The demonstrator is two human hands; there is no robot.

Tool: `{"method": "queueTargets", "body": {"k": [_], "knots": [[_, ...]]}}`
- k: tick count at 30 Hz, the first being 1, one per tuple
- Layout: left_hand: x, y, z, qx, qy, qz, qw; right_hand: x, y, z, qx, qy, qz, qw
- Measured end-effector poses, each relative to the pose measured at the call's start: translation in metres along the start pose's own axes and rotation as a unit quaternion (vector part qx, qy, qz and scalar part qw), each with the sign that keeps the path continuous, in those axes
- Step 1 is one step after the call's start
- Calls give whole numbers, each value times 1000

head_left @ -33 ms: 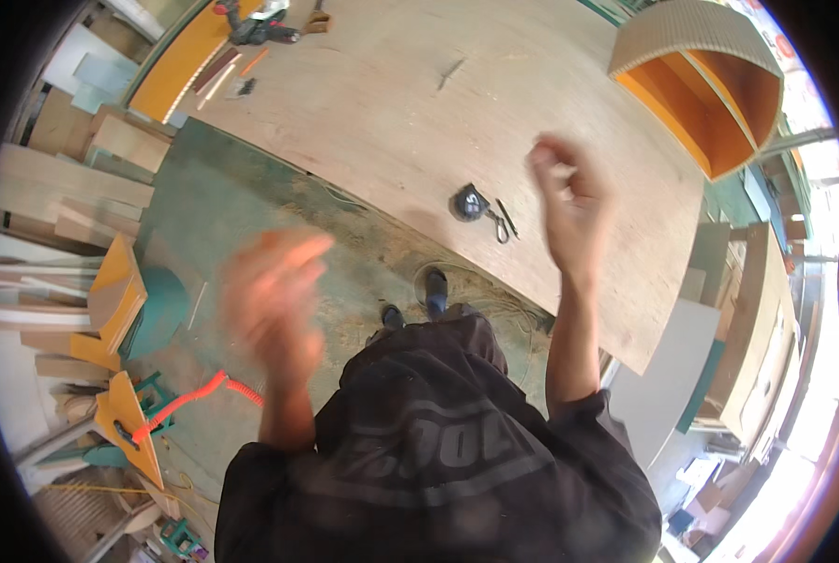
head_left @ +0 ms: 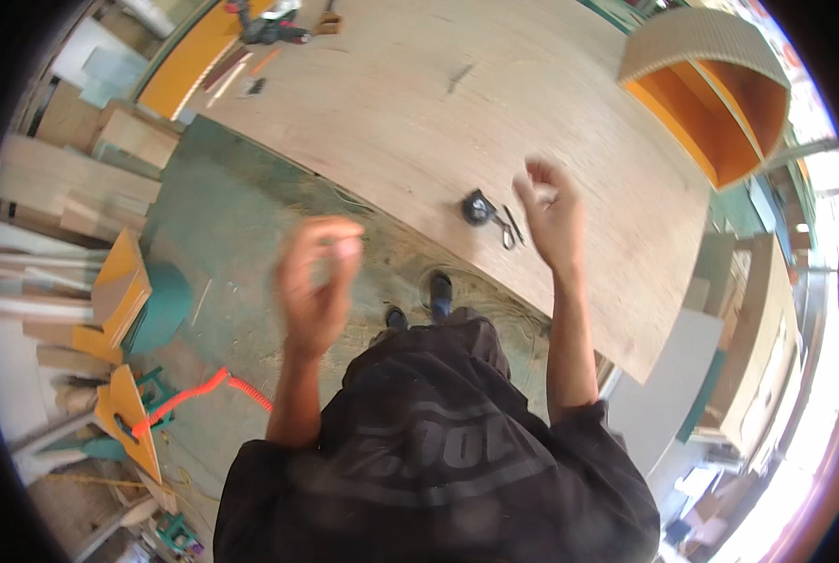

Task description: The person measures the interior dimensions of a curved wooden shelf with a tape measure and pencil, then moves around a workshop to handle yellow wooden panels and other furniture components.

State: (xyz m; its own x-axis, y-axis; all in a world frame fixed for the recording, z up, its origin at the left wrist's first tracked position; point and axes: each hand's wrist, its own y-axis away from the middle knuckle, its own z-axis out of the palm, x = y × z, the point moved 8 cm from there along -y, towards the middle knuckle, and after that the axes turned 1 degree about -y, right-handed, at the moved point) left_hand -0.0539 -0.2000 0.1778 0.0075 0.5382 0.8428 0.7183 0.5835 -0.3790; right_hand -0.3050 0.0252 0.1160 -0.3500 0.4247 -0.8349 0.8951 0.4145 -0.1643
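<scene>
Both my hands hang in the air with nothing visible in them. My left hand (head_left: 318,286) is over the green floor, its fingers loosely bent and the thumb apart from the palm; motion softens its outline. Over the near part of the plywood-topped table (head_left: 419,122) is my right hand (head_left: 555,220), its fingers half curled with a gap to the thumb. Just left of it on the table lies a round black tape measure (head_left: 477,207) with a strap loop (head_left: 507,235). A slim black pen-like stick (head_left: 514,225) rests beside the loop.
A curved cabinet with an orange inside (head_left: 705,113) stands at the table's far right. At the far left lie a power drill (head_left: 274,28), a small brush (head_left: 328,21) and thin strips (head_left: 227,80). Wood offcuts (head_left: 72,178) and a coiled red hose (head_left: 194,394) are on the left.
My left hand has moved right and its fingers have turned upward. My right hand has shifted slightly left and down, closer to the tape measure. The whole view has shifted slightly.
</scene>
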Motion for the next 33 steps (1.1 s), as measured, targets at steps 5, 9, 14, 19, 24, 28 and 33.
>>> {"method": "queueTargets", "body": {"k": [5,9,14,19,24,28,33], "knots": [[-275,164,79,-449,-359,-254,778,185,40,91,-101,283,60,952],[-396,336,41,-533,-300,-415,673,199,52,108,-78,275,1,958],[-435,439,-15,-369,-258,-563,693,201,23,137,-113,215,60,968],[-454,433,-11,-266,-229,-523,776,229,-1,160,-142,262,119,947],[-506,405,-63,-199,-235,-532,789,238,-17,219,-237,-59,343,907],[-555,342,-130,-145,-246,-508,812,163,-30,303,-223,-310,470,796],[-594,272,-201,-13,-240,-572,785,51,-106,418,-216,-366,426,799]]}}
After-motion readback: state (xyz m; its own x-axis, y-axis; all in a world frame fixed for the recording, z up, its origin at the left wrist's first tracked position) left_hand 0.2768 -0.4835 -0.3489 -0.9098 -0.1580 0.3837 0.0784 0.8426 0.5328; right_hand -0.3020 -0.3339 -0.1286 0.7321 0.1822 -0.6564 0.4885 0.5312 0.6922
